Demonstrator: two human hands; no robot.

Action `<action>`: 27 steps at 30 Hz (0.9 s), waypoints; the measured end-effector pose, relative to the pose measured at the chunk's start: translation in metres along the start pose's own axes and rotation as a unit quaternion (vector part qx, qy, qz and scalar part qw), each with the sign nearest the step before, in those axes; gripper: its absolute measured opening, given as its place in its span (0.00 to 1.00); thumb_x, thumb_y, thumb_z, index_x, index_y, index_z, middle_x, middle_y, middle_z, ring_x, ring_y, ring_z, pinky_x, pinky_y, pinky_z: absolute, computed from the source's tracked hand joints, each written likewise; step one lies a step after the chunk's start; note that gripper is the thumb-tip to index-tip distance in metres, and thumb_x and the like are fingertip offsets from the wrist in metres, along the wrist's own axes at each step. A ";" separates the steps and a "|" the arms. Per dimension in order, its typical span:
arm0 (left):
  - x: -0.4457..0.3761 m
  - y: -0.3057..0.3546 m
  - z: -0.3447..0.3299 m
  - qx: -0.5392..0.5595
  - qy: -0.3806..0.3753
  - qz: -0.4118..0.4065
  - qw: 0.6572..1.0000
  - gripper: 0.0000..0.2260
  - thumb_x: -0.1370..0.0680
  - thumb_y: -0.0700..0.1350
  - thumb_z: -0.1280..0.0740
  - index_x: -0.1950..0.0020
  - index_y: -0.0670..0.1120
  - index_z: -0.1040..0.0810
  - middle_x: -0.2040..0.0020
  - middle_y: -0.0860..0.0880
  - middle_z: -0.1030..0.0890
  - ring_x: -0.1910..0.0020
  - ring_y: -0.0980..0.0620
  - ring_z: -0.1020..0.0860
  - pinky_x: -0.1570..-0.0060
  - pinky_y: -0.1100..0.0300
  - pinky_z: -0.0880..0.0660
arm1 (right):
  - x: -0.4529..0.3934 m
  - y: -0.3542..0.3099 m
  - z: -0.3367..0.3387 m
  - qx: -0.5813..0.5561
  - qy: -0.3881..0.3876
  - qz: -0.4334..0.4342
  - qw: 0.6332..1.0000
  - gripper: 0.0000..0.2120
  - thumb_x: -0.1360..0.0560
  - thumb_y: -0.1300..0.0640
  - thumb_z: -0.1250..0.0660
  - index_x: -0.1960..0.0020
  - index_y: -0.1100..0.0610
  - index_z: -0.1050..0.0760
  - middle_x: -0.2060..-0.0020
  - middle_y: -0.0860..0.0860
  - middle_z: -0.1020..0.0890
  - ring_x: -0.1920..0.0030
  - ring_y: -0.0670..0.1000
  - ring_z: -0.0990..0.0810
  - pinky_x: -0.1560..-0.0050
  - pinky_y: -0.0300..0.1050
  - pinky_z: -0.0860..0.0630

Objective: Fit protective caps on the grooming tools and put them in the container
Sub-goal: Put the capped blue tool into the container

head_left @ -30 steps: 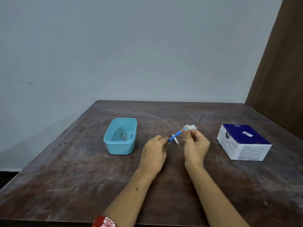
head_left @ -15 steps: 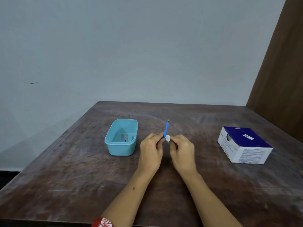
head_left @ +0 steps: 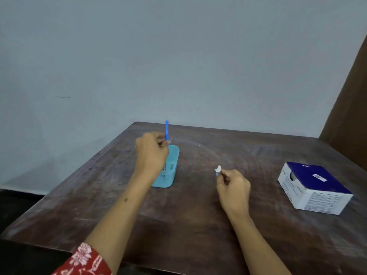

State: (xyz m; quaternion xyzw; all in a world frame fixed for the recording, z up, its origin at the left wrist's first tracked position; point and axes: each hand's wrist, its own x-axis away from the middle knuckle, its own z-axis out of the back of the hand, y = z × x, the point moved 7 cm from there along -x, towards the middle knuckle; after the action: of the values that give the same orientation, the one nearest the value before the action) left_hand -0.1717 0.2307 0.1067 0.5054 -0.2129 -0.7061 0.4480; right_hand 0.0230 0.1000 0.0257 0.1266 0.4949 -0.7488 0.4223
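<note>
My left hand (head_left: pixel 152 155) pinches a slim blue grooming tool (head_left: pixel 167 129) that stands upright, held over the light blue container (head_left: pixel 173 167). My hand covers most of the container; something lies inside it, too hidden to name. My right hand (head_left: pixel 233 188) hovers over the middle of the table and pinches a small white piece (head_left: pixel 218 170) between thumb and fingers; whether it is a cap I cannot tell.
A dark wooden table (head_left: pixel 188 219) carries everything. A white and dark blue cardboard box (head_left: pixel 313 187) sits at the right. A pale wall runs behind the table, and a brown panel (head_left: pixel 349 108) stands at the far right.
My left hand has carried the blue tool left from the table's middle to above the container. My right hand has drawn away to the right with the white piece.
</note>
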 end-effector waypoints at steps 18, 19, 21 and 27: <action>-0.010 -0.026 -0.034 -0.378 -0.205 0.060 0.901 0.08 0.29 0.37 0.31 0.51 0.38 0.25 0.47 0.40 0.21 0.49 0.42 0.22 0.62 0.56 0.29 | -0.005 0.047 0.007 -0.333 0.090 -0.234 0.909 0.11 0.31 0.66 0.31 0.58 0.51 0.19 0.70 0.48 0.19 0.74 0.38 0.24 0.70 0.26 0.30; -0.009 -0.016 -0.031 -0.377 -0.177 0.027 0.909 0.05 0.30 0.34 0.32 0.57 0.39 0.26 0.50 0.39 0.21 0.52 0.41 0.22 0.63 0.56 0.30 | -0.007 0.049 0.006 -0.342 0.084 -0.236 0.905 0.11 0.31 0.67 0.31 0.59 0.51 0.19 0.71 0.48 0.19 0.75 0.38 0.25 0.70 0.28 0.29; -0.002 0.009 -0.032 -0.379 -0.126 -0.053 0.915 0.11 0.30 0.30 0.35 0.67 0.40 0.35 0.56 0.39 0.20 0.62 0.42 0.25 0.67 0.55 0.33 | -0.011 0.052 0.003 -0.365 0.062 -0.251 0.894 0.11 0.31 0.68 0.31 0.61 0.52 0.19 0.71 0.49 0.19 0.75 0.41 0.26 0.70 0.31 0.28; 0.063 0.036 -0.108 -0.220 -0.245 -0.198 0.923 0.12 0.25 0.35 0.40 0.46 0.43 0.23 0.47 0.42 0.20 0.47 0.40 0.23 0.47 0.48 0.26 | -0.019 0.063 -0.003 -0.393 0.035 -0.292 0.871 0.11 0.33 0.68 0.27 0.68 0.56 0.23 0.71 0.50 0.20 0.75 0.41 0.24 0.67 0.38 0.26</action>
State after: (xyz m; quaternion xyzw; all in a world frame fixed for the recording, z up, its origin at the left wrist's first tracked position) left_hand -0.0647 0.1752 0.0584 0.2375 -0.0515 -0.9111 0.3330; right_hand 0.0817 0.1023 -0.0046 -0.1742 0.7772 -0.5769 0.1813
